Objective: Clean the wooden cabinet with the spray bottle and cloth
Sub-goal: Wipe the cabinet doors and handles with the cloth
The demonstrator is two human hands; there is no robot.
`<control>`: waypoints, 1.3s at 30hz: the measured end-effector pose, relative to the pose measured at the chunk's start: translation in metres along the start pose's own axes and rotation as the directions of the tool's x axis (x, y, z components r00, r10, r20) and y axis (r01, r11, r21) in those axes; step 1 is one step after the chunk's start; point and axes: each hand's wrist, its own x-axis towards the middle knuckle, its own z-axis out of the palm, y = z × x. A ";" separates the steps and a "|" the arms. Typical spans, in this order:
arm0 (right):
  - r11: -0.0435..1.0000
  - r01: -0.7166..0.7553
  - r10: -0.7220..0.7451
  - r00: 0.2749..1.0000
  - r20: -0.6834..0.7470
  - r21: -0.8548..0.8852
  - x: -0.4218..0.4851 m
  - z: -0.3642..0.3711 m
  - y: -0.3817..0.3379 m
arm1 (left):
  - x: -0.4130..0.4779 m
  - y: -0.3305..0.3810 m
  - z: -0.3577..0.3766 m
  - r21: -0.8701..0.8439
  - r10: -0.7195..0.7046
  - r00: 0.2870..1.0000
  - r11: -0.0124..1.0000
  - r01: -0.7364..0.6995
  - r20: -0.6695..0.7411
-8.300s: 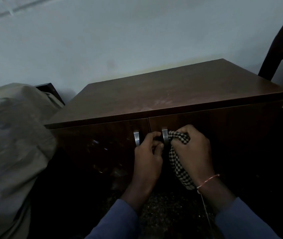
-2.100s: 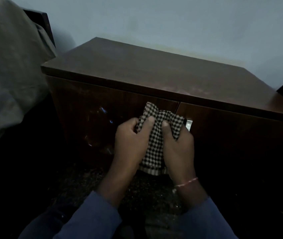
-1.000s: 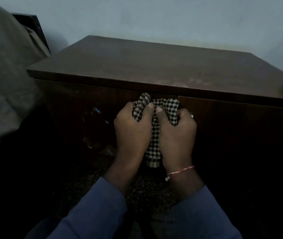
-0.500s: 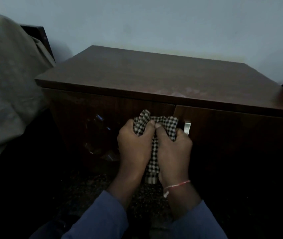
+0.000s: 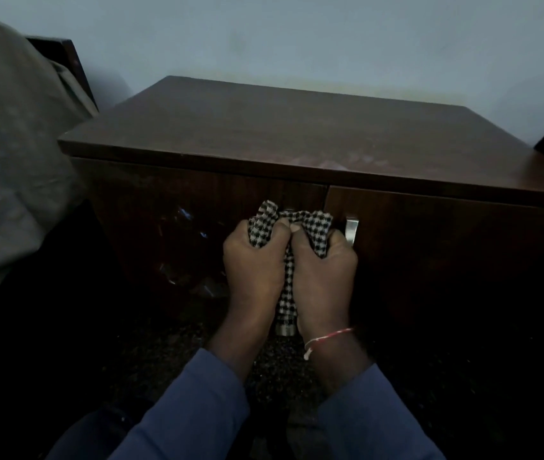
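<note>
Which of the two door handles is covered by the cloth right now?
The left door's handle: both hands bunch the checked cloth over it, leaving only a sliver of metal showing. The right door's handle stands bare beside the right hand.

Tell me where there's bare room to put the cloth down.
The whole cabinet top is bare, from the front edge back to the wall. It is crowded at the door fronts: both the left hand and the right hand grip the checked cloth beside the metal handle. Draped fabric borders the left side.
</note>
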 end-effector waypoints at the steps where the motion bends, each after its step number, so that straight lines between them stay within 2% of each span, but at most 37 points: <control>1: 1.000 0.022 -0.022 1.000 -0.008 -0.013 -0.001 0.001 0.002 | 0.000 -0.002 -0.001 0.003 0.010 1.000 1.000 -0.010 0.006; 6: 0.996 0.061 -0.061 0.998 -0.009 -0.058 -0.009 -0.002 0.012 | -0.004 -0.005 -0.010 0.073 0.069 0.997 0.995 -0.073 0.045; 15: 0.981 0.097 -0.096 0.995 0.013 -0.169 -0.016 -0.010 0.035 | -0.016 -0.034 -0.017 0.253 0.272 0.961 0.927 -0.276 0.049; 21: 0.958 0.029 -0.037 0.999 -0.021 -0.285 -0.014 -0.010 0.046 | -0.015 -0.049 -0.022 0.356 0.231 0.970 0.902 -0.244 0.079; 24: 0.959 0.058 -0.064 0.998 -0.011 -0.278 -0.012 -0.011 0.044 | -0.013 -0.045 -0.021 0.340 0.266 0.961 0.900 -0.274 0.071; 28: 0.939 0.050 -0.052 0.999 0.004 -0.341 -0.013 -0.009 0.049 | -0.011 -0.052 -0.024 0.368 0.204 0.977 0.905 -0.213 0.066; 31: 0.946 0.082 -0.081 0.997 0.015 -0.313 -0.012 -0.006 0.041 | -0.008 -0.043 -0.022 0.349 0.241 0.970 0.907 -0.236 0.030; 34: 0.935 0.122 -0.128 0.992 0.004 -0.333 -0.014 -0.004 0.044 | -0.001 -0.042 -0.025 0.371 0.248 0.966 0.892 -0.258 0.075; 39: 0.937 0.069 -0.066 0.998 0.022 -0.341 -0.020 -0.009 0.042 | -0.010 -0.042 -0.034 0.345 0.164 0.981 0.919 -0.191 0.107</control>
